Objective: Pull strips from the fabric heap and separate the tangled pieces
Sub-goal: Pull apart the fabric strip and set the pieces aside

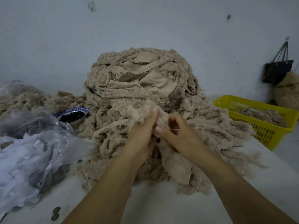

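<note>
A tall heap of beige fleecy fabric strips (139,81) rises at the middle of the white table (161,206), against the wall. At its front foot, both hands meet on one tangled beige strip (163,120). My left hand (142,131) grips the strip with its thumb pressed up along the fabric. My right hand (176,130) pinches the same strip just to the right, fingers curled round it. Loose ends of the strip hang down between my wrists.
A yellow plastic basket (265,131) holding several beige strips stands at the right. On the left lie crumpled clear plastic bags (32,152) and a blue-rimmed bowl (72,115) of dark pieces. Coins (55,212) lie near the front left. A dark bag (277,68) hangs on the wall.
</note>
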`<state>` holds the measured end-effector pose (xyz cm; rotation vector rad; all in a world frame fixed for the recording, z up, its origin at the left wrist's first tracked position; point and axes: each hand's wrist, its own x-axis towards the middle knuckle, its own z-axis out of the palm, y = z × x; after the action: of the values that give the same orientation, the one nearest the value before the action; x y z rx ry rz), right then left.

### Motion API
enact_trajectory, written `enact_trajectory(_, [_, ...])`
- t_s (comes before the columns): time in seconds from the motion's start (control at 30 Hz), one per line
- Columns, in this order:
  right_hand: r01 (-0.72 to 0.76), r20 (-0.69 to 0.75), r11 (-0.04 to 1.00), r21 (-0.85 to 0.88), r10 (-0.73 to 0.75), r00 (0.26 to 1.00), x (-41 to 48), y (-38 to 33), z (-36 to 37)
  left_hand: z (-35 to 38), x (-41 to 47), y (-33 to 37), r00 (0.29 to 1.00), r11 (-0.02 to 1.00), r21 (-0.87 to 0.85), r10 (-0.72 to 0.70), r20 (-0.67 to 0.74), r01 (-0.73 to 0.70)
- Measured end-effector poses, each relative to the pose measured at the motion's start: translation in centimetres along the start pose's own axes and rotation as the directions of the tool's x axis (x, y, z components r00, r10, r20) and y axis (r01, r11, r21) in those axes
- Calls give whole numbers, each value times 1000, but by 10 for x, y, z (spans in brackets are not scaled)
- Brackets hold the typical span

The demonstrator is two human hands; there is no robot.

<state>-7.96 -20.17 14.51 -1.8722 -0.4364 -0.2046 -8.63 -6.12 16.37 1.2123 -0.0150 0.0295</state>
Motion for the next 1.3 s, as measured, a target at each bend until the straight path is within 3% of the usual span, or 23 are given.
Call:
enact_trajectory(0.07, [-11,-108,998,-55,5,994,4,-2,0,0,1,-2,999,994,111,-1,-53,7])
enact_trajectory(0.17, [-124,-161,970,208,159,974,8,1,-10,-3,3,-2,994,989,144,-20,-106,36])
enact_trajectory(0.33, [-180,-139,896,406,255,957,8,7,-13,-8,4,3,998,995,-79,-60,-35,57])
enact_trajectory(0.53, [-138,-202,934,330,213,956,7,11,-14,-12,4,4,993,962,-263,-89,-75,67])
enact_trajectory(0.63, [-163,-187,906,390,251,950,7,10,-14,-12,4,4,993,940,-328,-112,-47,91])
enact_trajectory(0.7, [-185,-169,881,435,282,945,6,10,-16,-12,3,3,994,957,-269,-112,1,108])
enact_trajectory(0.83, [-211,-82,836,507,290,953,5,9,-13,-5,0,-7,980,973,185,-163,113,141])
enact_trajectory(0.9, [-263,98,878,400,245,965,1,7,-16,-2,1,-10,984,982,143,-142,108,126])
enact_trajectory(1.0, [-325,324,939,-109,343,882,-8,14,-24,-7,4,-5,989,982,-127,-134,65,141])
enact_trajectory(1.03, [-346,342,926,-150,376,861,-7,18,-27,-12,6,-3,991,976,-175,-120,65,130])
enact_trajectory(1.07, [-386,313,921,-61,384,869,-3,21,-30,-17,7,-3,993,975,-192,-100,62,110])
enact_trajectory(1.1, [-424,208,890,168,389,897,2,26,-36,-23,8,-4,996,981,-172,-79,41,85])
enact_trajectory(1.13, [-391,47,783,484,422,905,8,31,-46,-28,10,-5,998,990,-124,-61,-1,60])
enact_trajectory(1.17, [-234,-114,608,758,477,871,14,34,-58,-34,12,-7,998,998,-55,-39,-52,36])
enact_trajectory(1.2, [-38,-231,442,896,538,811,19,38,-69,-39,13,-9,994,1000,20,-11,-107,14])
enact_trajectory(1.23, [83,-278,335,939,591,757,22,46,-75,-44,14,-12,987,995,96,14,-160,1])
enact_trajectory(1.27, [80,-275,321,944,627,729,20,52,-76,-48,16,-14,978,985,170,39,-203,-4])
enact_trajectory(1.3, [-11,-244,365,931,645,724,17,56,-70,-50,18,-16,970,971,240,68,-234,-10])
